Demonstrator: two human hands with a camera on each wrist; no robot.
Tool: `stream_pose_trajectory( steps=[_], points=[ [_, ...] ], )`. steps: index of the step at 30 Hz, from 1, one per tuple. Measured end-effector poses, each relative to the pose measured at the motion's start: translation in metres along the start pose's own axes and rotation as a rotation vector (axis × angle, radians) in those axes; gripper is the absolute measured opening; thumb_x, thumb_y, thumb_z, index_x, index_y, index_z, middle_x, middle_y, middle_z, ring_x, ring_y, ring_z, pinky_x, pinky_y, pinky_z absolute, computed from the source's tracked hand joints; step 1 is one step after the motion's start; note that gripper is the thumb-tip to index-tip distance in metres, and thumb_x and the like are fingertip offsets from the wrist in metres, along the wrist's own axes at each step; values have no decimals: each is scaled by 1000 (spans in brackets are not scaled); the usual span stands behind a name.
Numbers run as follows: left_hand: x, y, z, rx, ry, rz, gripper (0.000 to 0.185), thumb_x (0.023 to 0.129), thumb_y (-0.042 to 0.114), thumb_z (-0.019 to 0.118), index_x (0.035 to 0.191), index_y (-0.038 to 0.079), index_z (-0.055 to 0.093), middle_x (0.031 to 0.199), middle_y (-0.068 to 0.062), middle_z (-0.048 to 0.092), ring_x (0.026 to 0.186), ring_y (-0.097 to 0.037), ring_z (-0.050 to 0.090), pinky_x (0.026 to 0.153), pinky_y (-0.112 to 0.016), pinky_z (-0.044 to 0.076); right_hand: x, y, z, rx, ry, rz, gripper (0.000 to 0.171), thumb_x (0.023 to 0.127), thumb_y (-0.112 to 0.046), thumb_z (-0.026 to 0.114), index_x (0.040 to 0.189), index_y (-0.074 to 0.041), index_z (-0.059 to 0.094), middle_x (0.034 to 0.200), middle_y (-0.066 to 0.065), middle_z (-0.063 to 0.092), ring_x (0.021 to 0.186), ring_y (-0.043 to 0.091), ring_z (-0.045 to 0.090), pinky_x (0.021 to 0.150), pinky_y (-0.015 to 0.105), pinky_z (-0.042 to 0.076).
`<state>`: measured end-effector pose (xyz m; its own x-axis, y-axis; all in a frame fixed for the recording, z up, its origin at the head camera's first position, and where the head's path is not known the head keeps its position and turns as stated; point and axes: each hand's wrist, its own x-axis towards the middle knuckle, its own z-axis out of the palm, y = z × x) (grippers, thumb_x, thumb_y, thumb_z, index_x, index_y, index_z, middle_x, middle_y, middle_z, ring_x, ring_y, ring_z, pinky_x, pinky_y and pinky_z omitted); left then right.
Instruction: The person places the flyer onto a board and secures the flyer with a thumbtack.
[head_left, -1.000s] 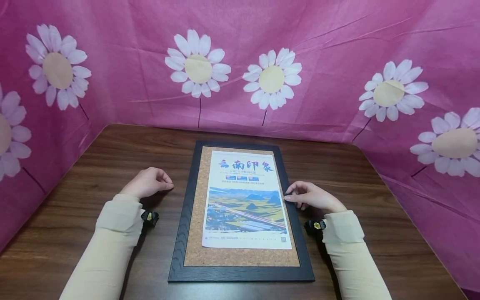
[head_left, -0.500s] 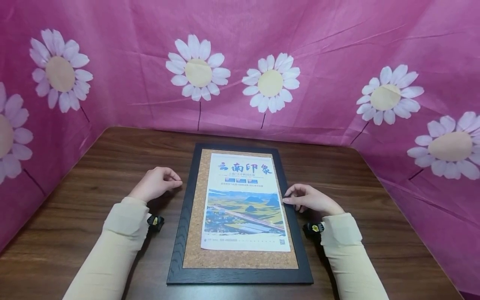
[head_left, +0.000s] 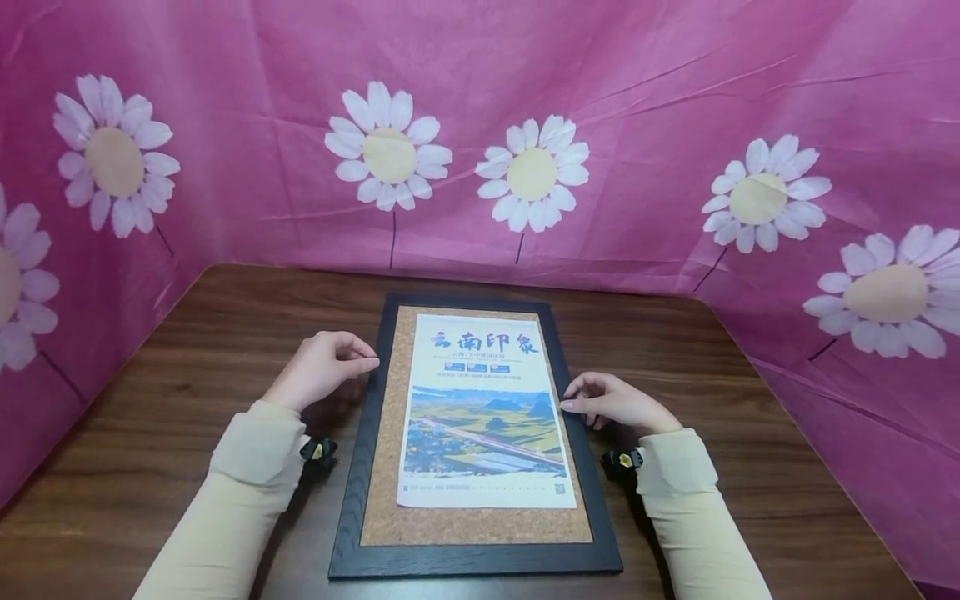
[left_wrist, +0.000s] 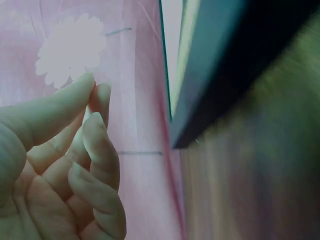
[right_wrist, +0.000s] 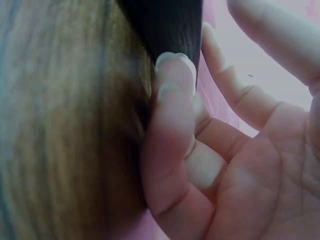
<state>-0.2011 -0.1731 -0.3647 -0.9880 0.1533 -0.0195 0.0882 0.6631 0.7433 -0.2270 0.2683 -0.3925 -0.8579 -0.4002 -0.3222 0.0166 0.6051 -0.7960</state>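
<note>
Left hand (head_left: 324, 367) now closer to the frame (head_left: 372, 400), fingers (head_left: 360, 360) at its edge.
</note>
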Motion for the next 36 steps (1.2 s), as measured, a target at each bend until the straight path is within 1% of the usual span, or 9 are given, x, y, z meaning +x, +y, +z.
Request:
stream_pose_trajectory(
  steps=[5, 9, 14, 21, 23, 27, 29, 34, 36],
  points=[
    [16, 19, 9, 4, -7, 60, 19, 95, 22, 67, 104, 6, 72, 97, -11, 71, 89, -23, 65, 83, -44, 54, -2, 3, 0, 14, -1, -15, 33, 92, -25, 70, 109, 1, 60, 83, 5, 58, 71, 20, 56, 65, 35, 53],
    [35, 38, 26, -17, -49, 93, 18, 95, 20, 67, 104, 6, 72, 100, -12, 72, 92, -25, 67, 83, -42, 55, -2, 6, -1, 7, 4, -9, 33, 92, -26, 70, 109, 1, 60, 82, 5, 58, 72, 21, 56, 65, 35, 53],
    [59, 58, 46, -40, -112, 74, 18, 94, 21, 68, 106, 8, 72, 103, -11, 71, 95, -26, 67, 81, -39, 56, -1, 8, -1, 3, 10, 1, 33, 92, -26, 71, 109, 0, 60, 84, 3, 58, 73, 20, 56, 65, 35, 52],
    [91, 71, 62, -59, -116, 0, 18, 93, 20, 69, 105, 8, 73, 102, -9, 70, 93, -22, 61, 87, -38, 49, -2, 4, -1, 18, 16, 18, 33, 91, -28, 72, 108, -2, 61, 83, 5, 58, 72, 21, 56, 65, 35, 52],
    [99, 72, 66, -72, -122, -24, 17, 93, 20, 70, 105, 8, 73, 101, -9, 70, 91, -22, 62, 84, -35, 49, -2, 3, -2, 12, 15, 13, 33, 91, -28, 72, 108, -1, 61, 83, 5, 59, 72, 21, 56, 65, 35, 53],
    [112, 73, 71, -134, -139, -67, 17, 94, 17, 69, 105, 5, 72, 96, -11, 70, 81, -20, 63, 72, -30, 51, -2, 3, -2, 3, 16, 6, 33, 92, -27, 71, 109, -1, 60, 83, 5, 59, 72, 20, 57, 65, 34, 53],
    [116, 73, 74, -196, -152, -108, 17, 94, 15, 67, 106, 3, 72, 93, -12, 70, 73, -16, 61, 67, -26, 49, -1, 3, -2, 3, 12, 2, 33, 92, -26, 70, 110, 0, 60, 83, 5, 59, 72, 20, 56, 65, 34, 53],
    [123, 71, 77, -402, -203, -225, 24, 96, 5, 62, 115, -8, 67, 86, -12, 68, 57, -7, 52, 56, -17, 45, 0, 4, -2, 9, 5, -12, 30, 93, -23, 70, 109, 1, 61, 83, 6, 60, 71, 20, 56, 64, 34, 53],
    [125, 71, 78, -440, -211, -241, 26, 96, 3, 62, 117, -11, 65, 82, -11, 67, 53, -6, 50, 54, -15, 44, -1, 4, -3, 8, 9, -14, 29, 93, -22, 70, 109, 1, 62, 83, 6, 60, 71, 21, 57, 64, 35, 53]
  ],
)
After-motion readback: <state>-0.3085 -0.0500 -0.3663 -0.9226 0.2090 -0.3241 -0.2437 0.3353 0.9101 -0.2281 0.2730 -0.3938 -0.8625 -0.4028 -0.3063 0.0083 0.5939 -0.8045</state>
